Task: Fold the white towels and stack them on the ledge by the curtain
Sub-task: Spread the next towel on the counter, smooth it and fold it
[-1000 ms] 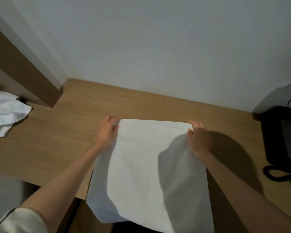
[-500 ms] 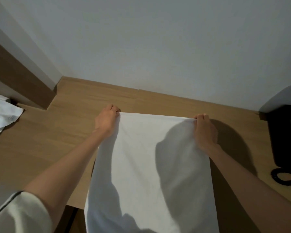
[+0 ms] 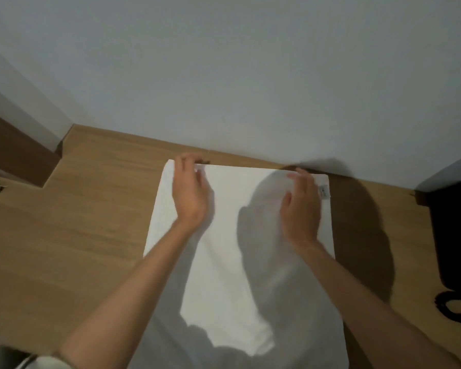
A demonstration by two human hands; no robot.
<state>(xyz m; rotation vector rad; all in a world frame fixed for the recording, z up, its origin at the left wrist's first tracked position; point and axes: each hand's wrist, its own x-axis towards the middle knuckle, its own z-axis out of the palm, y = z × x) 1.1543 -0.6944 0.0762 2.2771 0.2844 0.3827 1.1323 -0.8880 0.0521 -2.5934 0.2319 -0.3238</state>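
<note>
one towel (image 3: 232,262), left hand (image 3: 190,198), right hand (image 3: 301,209)

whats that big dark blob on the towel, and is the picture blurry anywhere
Head view: it is a cast shadow, rounded, over the right half of the white towel and onto the wooden desk beside it, so light likely comes from behind; head view: the left hand and right hand are smeared by motion blur, fingertips most; head view: the room is dim, no glare.

The place resembled a hotel room. A black corded telephone (image 3: 453,235) sat on a light wooden desktop (image 3: 85,235) against a white wall (image 3: 224,75).
</note>
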